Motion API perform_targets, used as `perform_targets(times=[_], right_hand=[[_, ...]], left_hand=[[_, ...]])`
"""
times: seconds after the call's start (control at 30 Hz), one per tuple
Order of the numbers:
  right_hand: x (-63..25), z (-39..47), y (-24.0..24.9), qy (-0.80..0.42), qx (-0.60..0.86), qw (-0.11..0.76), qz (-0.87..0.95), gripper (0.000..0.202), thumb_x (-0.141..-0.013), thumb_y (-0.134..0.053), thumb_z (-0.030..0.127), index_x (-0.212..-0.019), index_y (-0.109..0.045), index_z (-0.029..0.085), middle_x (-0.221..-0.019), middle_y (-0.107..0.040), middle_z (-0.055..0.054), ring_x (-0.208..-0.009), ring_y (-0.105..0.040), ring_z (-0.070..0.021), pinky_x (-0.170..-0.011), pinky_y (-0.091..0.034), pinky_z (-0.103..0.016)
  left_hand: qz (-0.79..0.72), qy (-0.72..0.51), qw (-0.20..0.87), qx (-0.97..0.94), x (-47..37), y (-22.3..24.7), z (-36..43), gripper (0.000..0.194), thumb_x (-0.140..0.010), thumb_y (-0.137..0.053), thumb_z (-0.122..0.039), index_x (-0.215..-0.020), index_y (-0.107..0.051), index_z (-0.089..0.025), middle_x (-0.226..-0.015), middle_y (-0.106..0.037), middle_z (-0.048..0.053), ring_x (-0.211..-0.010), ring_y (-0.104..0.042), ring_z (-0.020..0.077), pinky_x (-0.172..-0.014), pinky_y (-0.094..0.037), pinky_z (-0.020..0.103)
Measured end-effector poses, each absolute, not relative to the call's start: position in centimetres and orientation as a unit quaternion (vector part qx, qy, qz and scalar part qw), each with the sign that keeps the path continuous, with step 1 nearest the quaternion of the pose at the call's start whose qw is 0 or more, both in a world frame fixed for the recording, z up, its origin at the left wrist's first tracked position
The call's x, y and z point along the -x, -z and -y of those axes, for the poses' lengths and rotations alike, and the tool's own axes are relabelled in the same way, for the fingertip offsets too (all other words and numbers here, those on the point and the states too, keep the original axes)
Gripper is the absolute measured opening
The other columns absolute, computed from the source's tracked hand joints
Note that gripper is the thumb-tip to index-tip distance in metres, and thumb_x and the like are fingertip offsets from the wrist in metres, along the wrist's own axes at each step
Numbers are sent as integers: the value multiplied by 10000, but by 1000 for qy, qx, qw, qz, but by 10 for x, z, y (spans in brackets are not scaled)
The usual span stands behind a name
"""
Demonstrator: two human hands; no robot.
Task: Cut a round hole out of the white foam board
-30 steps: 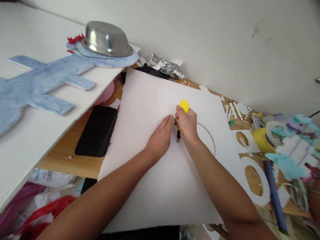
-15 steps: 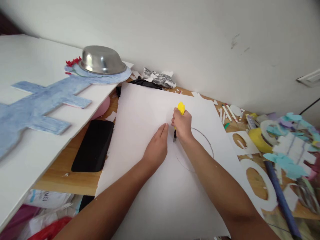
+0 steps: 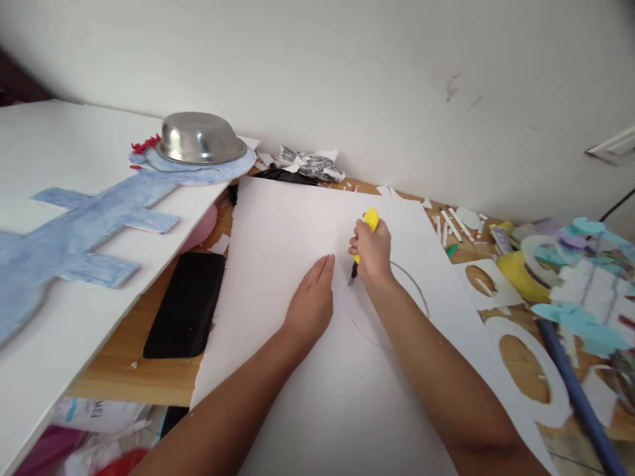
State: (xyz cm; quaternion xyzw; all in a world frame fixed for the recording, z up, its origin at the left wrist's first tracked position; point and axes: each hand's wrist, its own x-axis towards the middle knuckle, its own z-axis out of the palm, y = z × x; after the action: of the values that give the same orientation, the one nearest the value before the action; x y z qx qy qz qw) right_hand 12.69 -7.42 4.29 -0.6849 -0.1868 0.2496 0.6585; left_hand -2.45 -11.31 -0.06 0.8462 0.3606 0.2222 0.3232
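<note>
A large white board (image 3: 288,225) lies in front of me, with a pencilled circle (image 3: 421,291) drawn on its right half. My right hand (image 3: 373,250) is closed around a yellow utility knife (image 3: 371,219), held tilted. Its blade points down at the left side of the circle; my forearm hides part of the outline. To the left of the circle, my left hand (image 3: 311,294) lies flat on the board, fingers stretched out and close together, holding nothing.
A steel bowl (image 3: 201,137) sits upside down on a blue painted cutout (image 3: 99,218) at left. A black phone (image 3: 186,304) lies beside the board. On the right are white rings (image 3: 538,370), markers (image 3: 459,225), a yellow tape roll (image 3: 523,274) and paper scraps.
My right hand has shifted slightly right with the knife, tilting it more, the blade still by the circle's left side. My left hand stays on the board. The view has tipped up slightly.
</note>
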Motion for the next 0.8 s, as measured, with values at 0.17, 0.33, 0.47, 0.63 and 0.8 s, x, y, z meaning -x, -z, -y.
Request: perform_targets(times=[0.17, 0.33, 0.47, 0.63, 0.8], right_hand=[[-125, 85, -43, -232, 678, 664, 213, 555, -820, -560, 280, -1350, -420, 373, -796, -493, 62, -456, -391, -53, -383, -343, -166], [-127, 88, -41, -229, 680, 667, 198, 528, -853, -520, 271, -1358, -414, 384, -835, -476, 40, -471, -377, -48, -395, -350, -171], [-126, 90, -43, -234, 680, 665, 201, 505, -867, -516, 281, -1348, -411, 393, -822, -458, 37, -477, -371, -56, -395, -346, -176], [-123, 91, -41, -235, 691, 650, 211, 513, -874, -505, 292, -1365, -393, 388, -834, -476, 27, -483, -375, -67, -406, -375, -191], [-121, 92, -33, -222, 705, 630, 238, 524, -895, -477, 334, -1402, -357, 390, -896, -516, 7, -488, -391, -69, -412, -400, -206]], left_hand=[[-360, -234, 309, -849, 23, 3, 114, 660, -888, -304, 21, -1525, -327, -151, -1543, -437, 145, -1424, -428, 248, -1129, -452, 438], [-364, -232, 310, -847, 22, 3, 114, 651, -890, -316, 25, -1522, -338, -131, -1538, -445, 142, -1412, -441, 250, -1133, -450, 436], [-362, -234, 307, -849, 21, 4, 114, 632, -893, -332, 24, -1513, -351, -95, -1533, -449, 149, -1411, -441, 251, -1149, -432, 423], [-363, -238, 308, -846, 21, 4, 114, 619, -904, -338, 10, -1510, -359, -115, -1534, -449, 140, -1405, -448, 252, -1143, -438, 425], [-359, -238, 313, -846, 22, 3, 114, 616, -909, -337, 6, -1510, -354, -125, -1529, -453, 146, -1413, -441, 244, -1137, -444, 426]])
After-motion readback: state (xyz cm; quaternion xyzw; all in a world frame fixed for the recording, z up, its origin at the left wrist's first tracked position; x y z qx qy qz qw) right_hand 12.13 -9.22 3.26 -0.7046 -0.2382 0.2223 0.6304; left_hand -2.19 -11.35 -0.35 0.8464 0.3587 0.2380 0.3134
